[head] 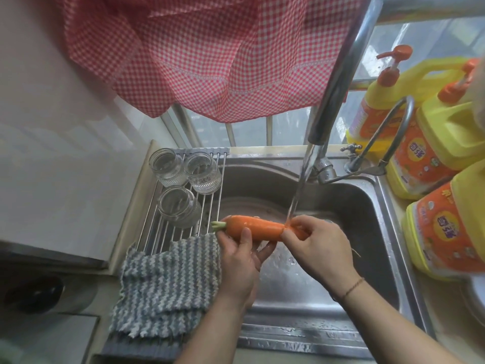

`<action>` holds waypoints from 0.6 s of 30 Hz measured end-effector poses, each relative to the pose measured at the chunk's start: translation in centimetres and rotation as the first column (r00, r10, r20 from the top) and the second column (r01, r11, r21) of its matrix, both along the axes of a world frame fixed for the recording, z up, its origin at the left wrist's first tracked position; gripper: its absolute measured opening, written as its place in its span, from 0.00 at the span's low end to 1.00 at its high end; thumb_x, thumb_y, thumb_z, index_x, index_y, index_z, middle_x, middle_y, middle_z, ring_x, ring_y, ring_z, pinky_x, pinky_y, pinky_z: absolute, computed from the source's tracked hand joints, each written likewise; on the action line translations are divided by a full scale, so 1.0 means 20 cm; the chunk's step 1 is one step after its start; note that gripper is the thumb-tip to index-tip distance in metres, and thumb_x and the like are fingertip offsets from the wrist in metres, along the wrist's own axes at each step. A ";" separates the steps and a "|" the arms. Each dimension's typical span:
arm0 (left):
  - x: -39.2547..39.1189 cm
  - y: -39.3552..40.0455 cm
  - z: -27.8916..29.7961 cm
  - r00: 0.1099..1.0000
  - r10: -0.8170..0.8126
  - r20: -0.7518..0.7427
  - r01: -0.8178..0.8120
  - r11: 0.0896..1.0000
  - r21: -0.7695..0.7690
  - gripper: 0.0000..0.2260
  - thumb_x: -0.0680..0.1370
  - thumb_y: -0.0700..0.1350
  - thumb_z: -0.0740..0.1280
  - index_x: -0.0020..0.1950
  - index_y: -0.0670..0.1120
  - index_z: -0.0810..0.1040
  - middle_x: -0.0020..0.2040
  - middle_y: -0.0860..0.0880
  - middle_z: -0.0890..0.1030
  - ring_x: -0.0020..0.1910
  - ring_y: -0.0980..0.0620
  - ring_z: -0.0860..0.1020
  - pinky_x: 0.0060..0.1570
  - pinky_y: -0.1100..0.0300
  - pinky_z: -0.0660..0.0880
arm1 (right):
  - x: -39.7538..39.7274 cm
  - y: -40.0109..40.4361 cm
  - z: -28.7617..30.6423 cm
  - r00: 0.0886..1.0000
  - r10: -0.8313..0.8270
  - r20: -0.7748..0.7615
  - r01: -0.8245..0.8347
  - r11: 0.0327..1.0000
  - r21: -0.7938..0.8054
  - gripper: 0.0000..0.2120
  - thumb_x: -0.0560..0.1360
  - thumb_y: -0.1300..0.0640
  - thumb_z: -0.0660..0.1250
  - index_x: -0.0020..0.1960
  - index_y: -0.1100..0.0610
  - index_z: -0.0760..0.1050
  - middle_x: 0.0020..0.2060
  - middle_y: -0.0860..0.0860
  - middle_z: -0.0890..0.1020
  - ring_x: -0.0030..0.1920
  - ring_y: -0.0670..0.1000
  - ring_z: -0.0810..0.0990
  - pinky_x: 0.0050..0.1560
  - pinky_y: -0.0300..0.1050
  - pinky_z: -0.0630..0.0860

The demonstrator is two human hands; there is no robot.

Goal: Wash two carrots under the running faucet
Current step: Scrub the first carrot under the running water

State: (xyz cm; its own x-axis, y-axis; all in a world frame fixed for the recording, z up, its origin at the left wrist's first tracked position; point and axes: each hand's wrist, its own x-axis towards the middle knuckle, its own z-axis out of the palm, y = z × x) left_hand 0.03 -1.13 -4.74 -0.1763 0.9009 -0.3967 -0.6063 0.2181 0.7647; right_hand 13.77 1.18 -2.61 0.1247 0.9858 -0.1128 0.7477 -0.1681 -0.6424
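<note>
One carrot (258, 228) lies nearly level over the steel sink (367, 206), its green-stubbed top pointing left toward the wire rack (210, 195) and its narrow end pointing right. The left hand (240, 261) grips the thick part from below, the thumb laid over the near side and the other fingers (263, 252) curled under it. The right hand (319, 245) closes round the narrow end, its fingers wrapped over the top so that the tip is hidden. A stream of water (298, 191) falls from the faucet (338, 82) and strikes the carrot just at the edge of the right hand's fingers. A second carrot is not to be seen in this view. Three clear glass jars (181, 203) stand on the wire rack across the left end of the sink, and a grey-and-white striped cloth (168, 279) lies over the rack's near part, just beside the left hand. Yellow detergent bottles (430, 143) with orange pumps stand on the ledge to the right of the sink. A red checked curtain (210, 56) hangs above, in front of the window.
</note>
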 end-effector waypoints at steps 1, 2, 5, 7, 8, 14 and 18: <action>0.00 0.00 -0.01 1.000 -0.004 -0.018 0.004 1.000 0.008 0.10 0.83 0.40 0.57 0.62 0.51 0.66 0.62 0.39 0.78 0.58 0.42 0.82 0.47 0.50 0.81 | 0.00 0.00 0.00 1.000 -0.007 -0.016 0.007 1.000 -0.009 0.10 0.68 0.41 0.67 0.42 0.44 0.82 0.34 0.43 0.83 0.39 0.46 0.80 0.44 0.47 0.79; 0.01 0.00 -0.01 0.999 -0.008 -0.038 0.009 1.000 0.017 0.11 0.82 0.41 0.58 0.63 0.51 0.65 0.63 0.39 0.77 0.59 0.42 0.81 0.48 0.50 0.81 | 0.00 0.01 -0.01 0.999 -0.015 -0.037 0.015 1.000 -0.016 0.11 0.68 0.40 0.66 0.42 0.44 0.82 0.34 0.42 0.83 0.38 0.45 0.80 0.42 0.48 0.80; 0.02 0.02 -0.02 0.993 -0.039 -0.108 0.044 0.998 0.053 0.16 0.77 0.46 0.63 0.64 0.54 0.65 0.64 0.39 0.76 0.62 0.40 0.79 0.50 0.48 0.80 | 0.02 0.01 -0.02 0.992 -0.041 -0.121 0.037 0.999 -0.040 0.14 0.66 0.39 0.63 0.41 0.45 0.81 0.34 0.42 0.82 0.38 0.45 0.80 0.41 0.50 0.81; 0.02 0.03 -0.02 0.992 -0.036 -0.121 0.045 0.997 0.068 0.16 0.76 0.46 0.63 0.63 0.55 0.66 0.64 0.39 0.76 0.61 0.42 0.80 0.49 0.49 0.80 | 0.03 0.00 -0.02 0.989 -0.010 -0.150 0.004 0.999 -0.039 0.12 0.66 0.41 0.65 0.43 0.45 0.81 0.35 0.42 0.82 0.40 0.45 0.80 0.43 0.50 0.80; 0.02 0.03 -0.02 0.993 -0.030 -0.117 0.038 0.997 0.071 0.16 0.76 0.46 0.63 0.63 0.56 0.66 0.64 0.39 0.76 0.60 0.42 0.80 0.48 0.49 0.80 | 0.03 0.00 -0.03 0.989 0.020 -0.144 -0.024 0.999 -0.027 0.10 0.66 0.43 0.67 0.45 0.44 0.80 0.37 0.42 0.82 0.40 0.45 0.80 0.44 0.49 0.80; 0.02 0.04 -0.03 0.993 -0.032 -0.117 0.038 0.998 0.054 0.11 0.82 0.42 0.60 0.61 0.55 0.66 0.65 0.39 0.75 0.62 0.41 0.79 0.49 0.50 0.80 | 0.08 0.02 -0.04 0.970 0.073 -0.234 -0.075 0.997 -0.001 0.04 0.70 0.48 0.70 0.41 0.38 0.77 0.37 0.41 0.82 0.40 0.44 0.79 0.43 0.48 0.79; 0.05 0.04 -0.03 0.993 -0.024 -0.113 0.030 0.998 0.056 0.11 0.82 0.41 0.59 0.62 0.54 0.65 0.65 0.37 0.73 0.62 0.40 0.79 0.51 0.47 0.80 | 0.09 0.03 -0.06 0.981 0.050 -0.187 -0.057 0.998 -0.030 0.06 0.73 0.42 0.65 0.42 0.42 0.79 0.37 0.41 0.82 0.40 0.44 0.79 0.41 0.48 0.79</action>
